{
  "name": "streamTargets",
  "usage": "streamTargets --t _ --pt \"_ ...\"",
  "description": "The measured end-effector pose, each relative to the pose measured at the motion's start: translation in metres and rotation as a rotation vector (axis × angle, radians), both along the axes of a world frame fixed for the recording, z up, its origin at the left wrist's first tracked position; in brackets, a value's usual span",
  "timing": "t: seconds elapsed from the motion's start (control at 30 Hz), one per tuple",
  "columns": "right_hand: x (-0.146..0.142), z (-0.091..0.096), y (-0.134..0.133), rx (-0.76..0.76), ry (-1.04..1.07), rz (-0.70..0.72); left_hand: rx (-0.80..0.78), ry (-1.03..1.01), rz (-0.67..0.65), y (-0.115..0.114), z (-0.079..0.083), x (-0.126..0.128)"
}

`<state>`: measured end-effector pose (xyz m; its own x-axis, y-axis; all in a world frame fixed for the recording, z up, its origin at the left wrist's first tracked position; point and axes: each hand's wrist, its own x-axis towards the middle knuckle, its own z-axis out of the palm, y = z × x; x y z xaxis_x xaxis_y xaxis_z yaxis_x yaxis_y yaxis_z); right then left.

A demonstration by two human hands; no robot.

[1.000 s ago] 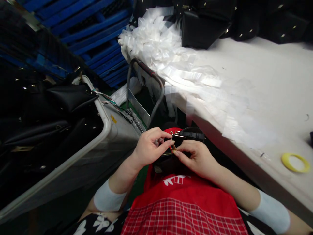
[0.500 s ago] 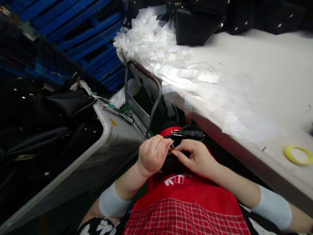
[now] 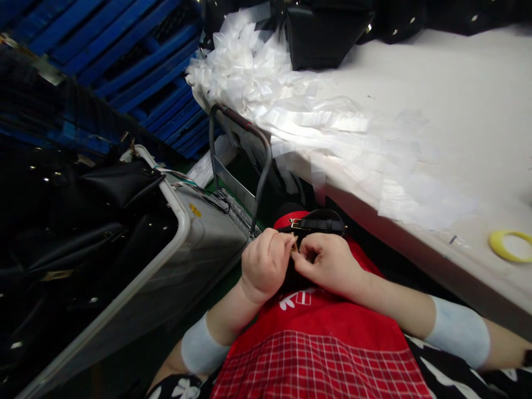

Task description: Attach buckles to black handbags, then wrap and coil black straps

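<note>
While both hands meet below the near edge of the white table [image 3: 436, 94], the left hand [image 3: 266, 265] is curled tight, its thumb and forefinger pinching a small gold fitting [image 3: 294, 242]. The right hand [image 3: 328, 263], fingers bent in, nips the same fitting from the other side. Just beyond the fingertips, closer to the table's edge, lies a black strap [image 3: 320, 224] with a gold buckle, over a red apron [image 3: 316, 327]. A pile of clear plastic bags [image 3: 282, 105] covers the table's left corner. A yellow tape ring [image 3: 510, 246] sits by its near edge. Left of the table, a grey bin [image 3: 183, 238] holds black handbags [image 3: 120, 183].
</note>
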<state>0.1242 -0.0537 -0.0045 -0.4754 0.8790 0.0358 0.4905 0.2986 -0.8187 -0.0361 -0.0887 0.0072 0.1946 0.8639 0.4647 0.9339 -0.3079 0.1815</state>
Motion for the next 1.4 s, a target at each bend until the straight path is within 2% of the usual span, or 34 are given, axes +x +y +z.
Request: streamTargets --t 0.13,0.27,0.4,0.6,0.9,1.03,1.1,1.3,1.4 --pt "0.008 -0.007 0.008 -0.187 0.134 0.066 -0.304 -0.322 -0.156 0.005 0.002 -0.014" --pt "0.017 -0.005 0.017 -0.333 0.286 0.207 -0.523 -0.561 -0.187 0.006 0.005 -0.022" --pt "0.019 -0.002 0.023 -0.458 0.379 0.245 -0.55 -0.595 -0.218 0.005 0.009 -0.015" --pt "0.02 0.001 0.024 -0.709 0.329 0.222 -0.609 -0.587 -0.32 0.005 0.013 -0.017" --pt "0.022 0.0 0.022 -0.736 0.334 0.176 -0.527 -0.773 -0.262 0.001 0.012 -0.015" --pt "0.024 -0.002 0.024 -0.805 0.322 0.125 -0.418 -0.929 -0.144 0.0 0.013 -0.021" --pt "0.025 0.0 0.025 -0.825 0.331 0.104 -0.416 -0.991 -0.088 0.002 0.012 -0.026" --pt "0.023 0.01 0.019 -0.748 0.267 0.171 -0.815 -0.914 -0.108 0.007 0.011 -0.018" --pt "0.022 0.014 0.013 -0.641 0.203 0.177 -0.93 -0.907 -0.154 0.003 0.017 -0.008"
